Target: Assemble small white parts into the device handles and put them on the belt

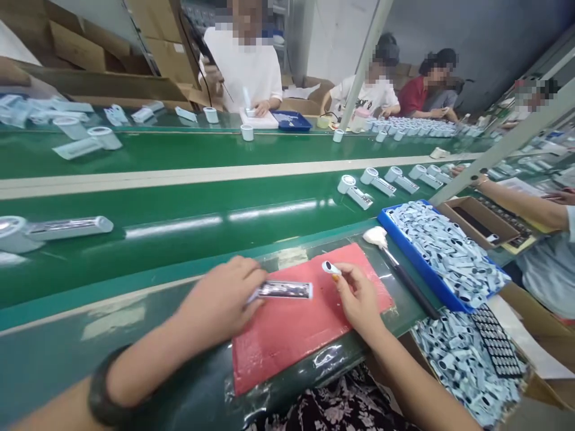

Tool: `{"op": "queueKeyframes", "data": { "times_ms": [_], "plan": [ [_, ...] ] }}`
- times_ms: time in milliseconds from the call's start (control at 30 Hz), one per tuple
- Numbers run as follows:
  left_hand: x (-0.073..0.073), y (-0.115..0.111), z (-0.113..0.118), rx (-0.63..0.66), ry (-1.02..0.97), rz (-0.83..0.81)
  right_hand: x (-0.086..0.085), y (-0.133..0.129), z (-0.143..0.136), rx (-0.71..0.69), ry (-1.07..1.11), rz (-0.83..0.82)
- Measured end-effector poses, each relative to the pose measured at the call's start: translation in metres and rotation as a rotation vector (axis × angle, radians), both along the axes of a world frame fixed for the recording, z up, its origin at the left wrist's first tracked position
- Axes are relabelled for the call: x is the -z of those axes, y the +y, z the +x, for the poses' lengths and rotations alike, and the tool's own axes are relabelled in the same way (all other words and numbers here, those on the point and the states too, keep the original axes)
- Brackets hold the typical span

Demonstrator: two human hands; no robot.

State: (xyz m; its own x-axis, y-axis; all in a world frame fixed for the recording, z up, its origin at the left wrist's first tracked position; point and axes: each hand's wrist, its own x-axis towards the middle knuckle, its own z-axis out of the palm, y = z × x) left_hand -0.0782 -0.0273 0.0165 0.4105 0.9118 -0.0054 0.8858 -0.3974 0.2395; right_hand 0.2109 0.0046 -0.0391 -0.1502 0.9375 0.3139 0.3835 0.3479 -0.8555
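My left hand [224, 296] is closed around one end of a pale blue handheld fan [287, 290]; its round head is hidden under my palm. The handle sticks out to the right, its long face showing shiny inner parts. Between the thumb and fingers of my right hand [359, 293] is a small pale blue plastic cap [330, 267] with a dark oval on it. The cap is held apart from the handle, above and to its right. Both hands are over a red mat [278, 353] on the bench.
Right of the mat lies a black-handled tool with a white head [376, 237]. Beyond it stand a blue tray [431, 281] of small caps and a box with more caps [467, 365]. Several fans [359, 193] lie on the green belt [202, 239]. Co-workers sit opposite and at right.
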Motion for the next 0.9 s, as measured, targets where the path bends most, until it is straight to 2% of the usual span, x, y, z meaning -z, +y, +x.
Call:
{"op": "queueKeyframes", "data": {
  "times_ms": [67,133,233,367,467,533,633,800,900],
  "plan": [
    [0.006,0.003,0.036,0.064,0.048,-0.03,-0.012,-0.002,0.005,-0.042,-0.053,0.004],
    [0.013,0.005,0.05,0.056,0.081,-0.038,-0.023,-0.005,0.005,-0.134,-0.176,0.02],
    [0.019,0.005,0.047,0.037,0.027,-0.018,-0.032,-0.007,-0.004,-0.263,-0.375,0.107],
    [0.022,0.002,0.039,0.08,-0.27,0.032,-0.03,-0.006,-0.024,-0.335,-0.602,0.248],
    [0.022,0.001,0.04,0.088,-0.401,0.057,-0.031,-0.004,-0.031,-0.365,-0.723,0.247],
    [0.023,0.001,0.042,0.069,-0.412,0.06,-0.033,-0.002,-0.03,-0.378,-0.721,0.22],
    [0.026,0.0,0.044,0.036,-0.425,0.077,-0.034,0.001,-0.024,-0.379,-0.584,0.15],
    [0.023,-0.009,0.045,0.045,-0.398,0.134,-0.021,0.01,-0.017,-0.432,-0.277,-0.138],
    [0.02,-0.019,0.049,0.064,-0.312,0.131,-0.019,0.007,-0.013,-0.501,-0.329,-0.183]
  ]
}}
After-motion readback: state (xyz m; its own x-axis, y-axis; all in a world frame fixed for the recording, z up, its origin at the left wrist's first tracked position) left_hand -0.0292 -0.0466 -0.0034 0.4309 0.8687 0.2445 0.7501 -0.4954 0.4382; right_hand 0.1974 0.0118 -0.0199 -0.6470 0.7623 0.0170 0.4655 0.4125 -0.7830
